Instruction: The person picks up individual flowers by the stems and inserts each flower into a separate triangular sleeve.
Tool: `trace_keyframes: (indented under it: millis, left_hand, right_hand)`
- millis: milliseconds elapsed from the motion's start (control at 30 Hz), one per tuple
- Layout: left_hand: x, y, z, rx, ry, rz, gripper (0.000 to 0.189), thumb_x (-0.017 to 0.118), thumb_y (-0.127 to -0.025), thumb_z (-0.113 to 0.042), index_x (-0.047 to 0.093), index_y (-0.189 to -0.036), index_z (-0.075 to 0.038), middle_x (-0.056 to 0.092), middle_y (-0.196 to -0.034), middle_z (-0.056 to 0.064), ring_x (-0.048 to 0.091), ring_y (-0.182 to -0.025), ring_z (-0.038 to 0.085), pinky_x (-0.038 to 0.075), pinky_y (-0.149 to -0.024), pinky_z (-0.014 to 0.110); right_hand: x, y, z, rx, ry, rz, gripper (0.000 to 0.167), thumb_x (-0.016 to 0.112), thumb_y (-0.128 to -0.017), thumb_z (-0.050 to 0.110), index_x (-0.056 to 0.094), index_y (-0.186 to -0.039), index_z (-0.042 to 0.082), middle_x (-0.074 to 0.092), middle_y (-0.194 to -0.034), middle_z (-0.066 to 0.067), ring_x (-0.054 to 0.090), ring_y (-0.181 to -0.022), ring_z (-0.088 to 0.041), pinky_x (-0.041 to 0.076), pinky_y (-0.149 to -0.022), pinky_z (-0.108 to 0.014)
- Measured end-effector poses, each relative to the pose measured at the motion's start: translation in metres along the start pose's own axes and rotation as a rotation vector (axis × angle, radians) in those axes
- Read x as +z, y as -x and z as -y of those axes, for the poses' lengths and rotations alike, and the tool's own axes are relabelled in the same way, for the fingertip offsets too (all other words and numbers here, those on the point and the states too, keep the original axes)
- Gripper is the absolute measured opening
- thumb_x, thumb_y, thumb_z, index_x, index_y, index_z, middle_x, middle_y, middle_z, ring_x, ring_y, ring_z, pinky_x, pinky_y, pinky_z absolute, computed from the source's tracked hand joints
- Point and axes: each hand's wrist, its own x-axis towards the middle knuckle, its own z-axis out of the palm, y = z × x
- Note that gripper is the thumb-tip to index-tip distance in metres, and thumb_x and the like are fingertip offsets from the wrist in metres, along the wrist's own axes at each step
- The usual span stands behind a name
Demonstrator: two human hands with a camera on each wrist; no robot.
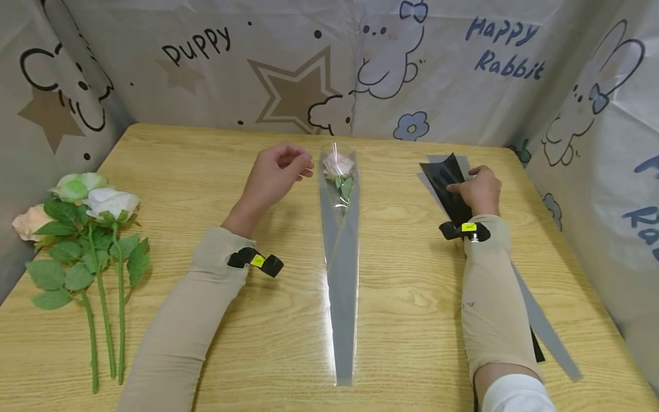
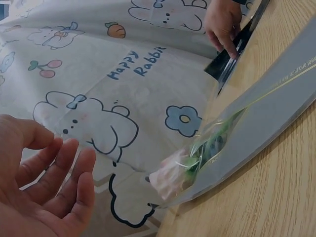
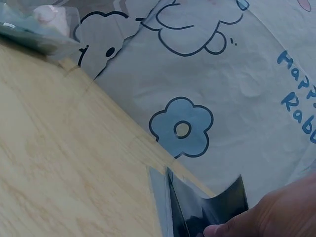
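A pale pink rose [image 1: 338, 165] lies inside a clear-fronted, grey-backed flower sleeve [image 1: 344, 297] at the middle of the table. Just left of the sleeve's wide end, my left hand [image 1: 278, 174] hovers with loosely bent fingers and nothing in them, as the left wrist view also shows. On the right, my right hand [image 1: 481, 191] pinches a black flower sleeve [image 1: 444, 177] near its wide end, thumb on top. The black sleeve bows upward between its edges in the right wrist view. Beneath it lie grey sleeves [image 1: 548, 326], partly hidden by the forearm.
Several artificial roses with green stems lie at the left of the table, among them a white rose [image 1: 110, 203] and a peach rose [image 1: 31, 223]. A printed cloth [image 1: 206, 86] walls the wooden table [image 1: 407, 320] at the back and sides.
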Motion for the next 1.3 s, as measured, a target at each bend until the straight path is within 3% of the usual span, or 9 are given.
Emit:
trace_keyframes:
  millis: [200,400,533,800,900,1100,1167,1300]
  left_hand:
    - [0.0,0.001,-0.001,0.047,0.04,-0.022,0.024,0.061,-0.105,-0.027,0.069,-0.115,-0.007,0.075,-0.111,0.014,0.073,-0.091,0.01,0.06,-0.092,0.039]
    - [-0.001,0.001,-0.002,0.06,0.056,-0.015,0.023,0.061,-0.105,-0.027,0.069,-0.114,-0.008,0.075,-0.109,0.013,0.073,-0.088,0.008,0.058,-0.083,0.025]
    - [-0.001,0.002,-0.004,0.07,0.054,-0.008,0.023,0.061,-0.105,-0.027,0.069,-0.114,-0.008,0.075,-0.107,0.01,0.073,-0.088,0.008,0.058,-0.083,0.025]
    - [0.0,0.004,-0.01,0.113,0.074,0.008,0.022,0.063,-0.104,-0.024,0.069,-0.112,-0.005,0.076,-0.103,0.01,0.073,-0.085,0.007,0.059,-0.081,0.024]
    - [0.001,0.004,-0.013,0.113,0.078,0.013,0.022,0.064,-0.104,-0.024,0.069,-0.113,-0.004,0.076,-0.103,0.01,0.073,-0.085,0.007,0.059,-0.081,0.025]
    - [0.004,0.004,-0.017,0.12,0.088,0.033,0.022,0.064,-0.104,-0.023,0.069,-0.113,-0.003,0.075,-0.101,0.011,0.073,-0.084,0.009,0.058,-0.079,0.024]
    - [0.006,0.005,-0.019,0.127,0.089,0.044,0.023,0.064,-0.103,-0.023,0.069,-0.114,-0.002,0.075,-0.102,0.012,0.073,-0.085,0.01,0.058,-0.079,0.024]
    - [0.011,0.006,-0.024,0.145,0.086,0.06,0.024,0.064,-0.104,-0.023,0.069,-0.115,-0.003,0.075,-0.105,0.013,0.074,-0.088,0.014,0.06,-0.082,0.029]
  right_hand:
    - [-0.006,0.0,0.002,-0.037,0.005,-0.042,0.04,0.07,-0.098,0.02,0.063,-0.131,-0.002,0.061,-0.134,-0.025,0.052,-0.117,-0.035,0.049,-0.094,-0.047]
    - [-0.02,0.009,0.011,-0.09,-0.038,-0.08,0.037,0.066,-0.099,0.027,0.065,-0.124,0.001,0.066,-0.127,-0.021,0.055,-0.102,-0.027,0.043,-0.076,-0.031]
    - [-0.03,0.022,0.029,-0.155,-0.036,-0.101,0.034,0.065,-0.099,0.029,0.063,-0.121,0.002,0.065,-0.117,-0.016,0.056,-0.094,-0.023,0.043,-0.073,-0.03]
    - [-0.044,0.056,0.071,-0.292,-0.084,-0.125,0.028,0.076,-0.094,0.028,0.068,-0.11,0.007,0.065,-0.093,0.002,0.054,-0.079,-0.01,0.043,-0.066,-0.024]
    - [-0.045,0.069,0.083,-0.33,-0.072,-0.146,0.029,0.077,-0.093,0.029,0.069,-0.111,0.008,0.07,-0.098,-0.003,0.056,-0.081,-0.011,0.043,-0.066,-0.023]
    - [-0.045,0.095,0.105,-0.427,-0.048,-0.126,0.037,0.074,-0.095,0.026,0.071,-0.126,0.005,0.073,-0.12,-0.02,0.066,-0.102,-0.029,0.046,-0.075,-0.026]
    - [-0.044,0.104,0.11,-0.486,-0.05,-0.124,0.033,0.071,-0.096,0.024,0.073,-0.122,0.003,0.074,-0.115,-0.021,0.066,-0.098,-0.03,0.045,-0.074,-0.026]
    - [-0.038,0.121,0.12,-0.607,-0.037,-0.129,0.026,0.068,-0.099,0.027,0.075,-0.099,0.002,0.068,-0.09,-0.018,0.054,-0.08,-0.026,0.039,-0.065,-0.029]
